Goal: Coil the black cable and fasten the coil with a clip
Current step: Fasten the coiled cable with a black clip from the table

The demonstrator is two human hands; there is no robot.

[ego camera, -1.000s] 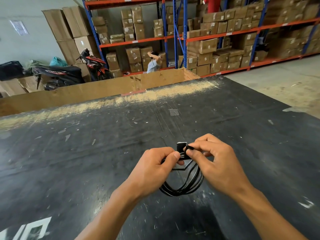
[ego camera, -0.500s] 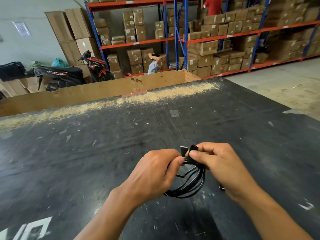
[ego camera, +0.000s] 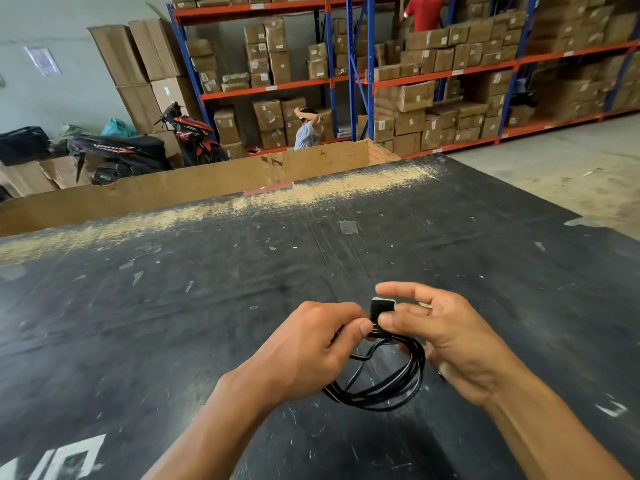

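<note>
- Black cable (ego camera: 381, 389) is seen gathered into a coil of several loops, hanging low between the two hands just above the dark tabletop (ego camera: 173, 323).
- Left hand (ego camera: 304, 355) is closed around the coil's upper left side, with the thumb pressed along the strands towards the clip.
- Clip (ego camera: 381, 308), small and black with a pale upper edge, is seated at the top of the coil, right between the two thumbs.
- Right hand (ego camera: 450, 344) is pinched on the clip from the right by the thumb; the index finger is stretched out above the clip and appears clear of it, while the remaining fingers are curled behind the loops.
- A scuffed, scratched surface is shown across the tabletop, flecked with pale scraps, and a square of clear tape (ego camera: 348, 226) is stuck further out.
- A sandy, worn band (ego camera: 242, 206) is laid along the table's far edge, where a low cardboard wall (ego camera: 207, 181) is stood against it.
- Beyond that, a parked motorbike (ego camera: 138, 147) is seen at the left, and a person in a light top (ego camera: 306, 131) is caught with an arm raised.
- Furthest back, blue and orange racking (ego camera: 349, 77) is stacked with cardboard boxes, and a person in a red shirt (ego camera: 424, 12) is up at the top shelf.
</note>
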